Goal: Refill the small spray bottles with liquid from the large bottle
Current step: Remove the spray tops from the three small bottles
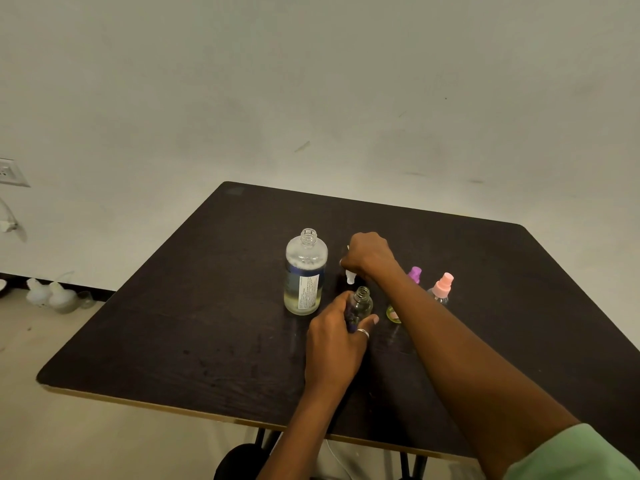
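Uncapped large bottle (305, 271) partly full of pale liquid

There is one big bottle (306, 271) on the dark bench (207, 323), and its top is open. There are three small spray bottles. One small bottle (362, 304) has no cap on. One has a purple cap (415, 274), and one has a pink cap (440, 289). There is one white spray top (350, 277) off its bottle. There is one little round yellow-green thing (393, 314), but I cannot tell what it is. There are two hands, a left hand (334, 344) and a right hand (369, 256). There is one ring (363, 332) on a finger. On the floor are two white bottles (52, 295). There is one wall socket (12, 172)
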Available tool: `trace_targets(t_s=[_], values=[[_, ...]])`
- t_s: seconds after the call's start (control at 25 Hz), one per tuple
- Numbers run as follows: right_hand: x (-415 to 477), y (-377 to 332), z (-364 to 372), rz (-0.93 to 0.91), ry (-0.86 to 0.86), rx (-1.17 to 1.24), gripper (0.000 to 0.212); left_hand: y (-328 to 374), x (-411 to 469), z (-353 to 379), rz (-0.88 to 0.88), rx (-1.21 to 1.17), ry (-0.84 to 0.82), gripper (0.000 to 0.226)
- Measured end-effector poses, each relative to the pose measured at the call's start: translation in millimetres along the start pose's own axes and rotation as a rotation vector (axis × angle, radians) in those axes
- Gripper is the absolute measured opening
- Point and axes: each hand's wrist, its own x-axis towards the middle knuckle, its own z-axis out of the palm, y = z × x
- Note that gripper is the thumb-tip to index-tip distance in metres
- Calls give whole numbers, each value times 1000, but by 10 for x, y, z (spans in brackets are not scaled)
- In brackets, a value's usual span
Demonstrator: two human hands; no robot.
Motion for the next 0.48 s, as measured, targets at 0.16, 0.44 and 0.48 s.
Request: trace_targets(t_s=[0.16,0.44,0.48], values=[[-14,-7,-10,4,3,12,23,-10,1,7,5,-8,2,47],[-186,-55,-407,-29,92,6,30,-16,3,14,7,-18,22,49],[-236,-53,-510,-43,123,-1,33,-21,5,17,9,-18,23,50]])
